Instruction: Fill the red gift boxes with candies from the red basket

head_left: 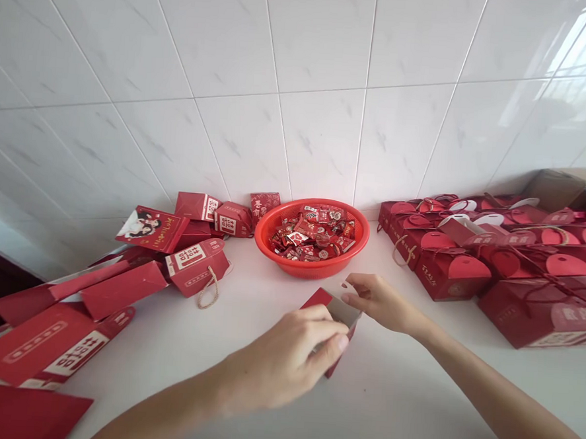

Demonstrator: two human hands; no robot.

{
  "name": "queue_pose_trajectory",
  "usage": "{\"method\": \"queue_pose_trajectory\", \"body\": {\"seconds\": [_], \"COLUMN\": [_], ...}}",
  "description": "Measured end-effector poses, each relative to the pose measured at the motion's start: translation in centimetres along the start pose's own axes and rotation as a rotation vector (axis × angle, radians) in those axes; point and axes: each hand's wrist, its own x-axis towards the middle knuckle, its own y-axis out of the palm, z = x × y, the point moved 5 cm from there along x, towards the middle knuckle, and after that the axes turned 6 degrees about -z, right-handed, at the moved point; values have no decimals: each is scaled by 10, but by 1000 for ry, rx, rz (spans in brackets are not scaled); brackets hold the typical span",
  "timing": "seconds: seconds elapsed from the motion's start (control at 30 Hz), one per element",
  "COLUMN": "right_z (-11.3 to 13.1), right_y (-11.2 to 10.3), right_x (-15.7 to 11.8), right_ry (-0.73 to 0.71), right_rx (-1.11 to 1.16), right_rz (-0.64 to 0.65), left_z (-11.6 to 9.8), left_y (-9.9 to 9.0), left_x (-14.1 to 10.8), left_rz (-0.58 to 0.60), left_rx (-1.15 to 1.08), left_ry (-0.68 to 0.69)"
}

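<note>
A small red box (316, 298) stands with its top open on the white table, its pale inside showing. My left hand (297, 352) lies over the near left side of this box, its fingers curled round the edge. At the box's far right rim, my right hand (375, 301) pinches the pale flap between thumb and fingers. Just behind the box sits a red plastic basket (314, 268) filled with small red wrapped packets (312, 227). What lies inside the box is mostly hidden by my left hand.
Many closed red boxes (453, 276) with cords stand in rows at the right, before a brown carton (553, 186). Red boxes and flattened ones (42, 343) are piled at the left. A tiled wall (318, 128) rises behind the white table (247, 316).
</note>
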Motion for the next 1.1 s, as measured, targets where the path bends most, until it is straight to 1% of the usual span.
{"method": "queue_pose_trajectory", "body": {"seconds": [0.07, 0.13, 0.2, 0.3, 0.37, 0.4, 0.47, 0.6, 0.63, 0.67, 0.7, 0.77, 0.83, 0.87, 0.93, 1.0, 1.1], "right_z": [-5, -8, -9, -9, -7, -5, -2, 4, 8, 14, 21, 37, 49, 53, 58, 59, 51], "right_y": [3, 5, 6, 7, 6, 5, 4, 4, 4, 5, 5, 7, 9, 11, 11, 8, 0], "right_x": [1, 3, 3, 4, 3, 3, 1, -7, -9, -11, -14, -19, -25, -28, -32, -34, -34], "right_ry": [2, 4, 1, 4, 3, 2, 24, 169, 176, 146, 80, -96, -221, -247, -253, -232, -157], "right_rx": [113, 188, 216, 228, 197, 171, 113, 68, 72, 69, 53, -29, -140, -191, -276, -334, -350], "right_rz": [55, 90, 97, 107, 110, 107, 100, 130, 140, 144, 145, 149, 160, 170, 166, 126, 86], "left_z": [11, 21, 25, 24, 26, 28, 35, 51, 54, 55, 56, 56, 58, 59, 61, 62, 68], "left_y": [-14, -21, -23, -23, -23, -24, -26, -29, -28, -28, -27, -24, -21, -20, -19, -20, -20], "left_x": [3, 6, 9, 11, 11, 11, 10, 9, 9, 9, 10, 12, 13, 13, 12, 10, 4], "left_rz": [-26, -31, 19, 117, 174, 180, 154, 99, 97, 98, 100, 114, 133, 142, 156, 174, 249], "left_rx": [0, 57, 120, 190, 215, 219, 208, 167, 164, 160, 152, 119, 85, 73, 60, 43, 15], "left_ry": [-84, -135, -145, -155, -191, -211, -245, -274, -266, -251, -232, -219, -253, -277, -308, -298, -295]}}
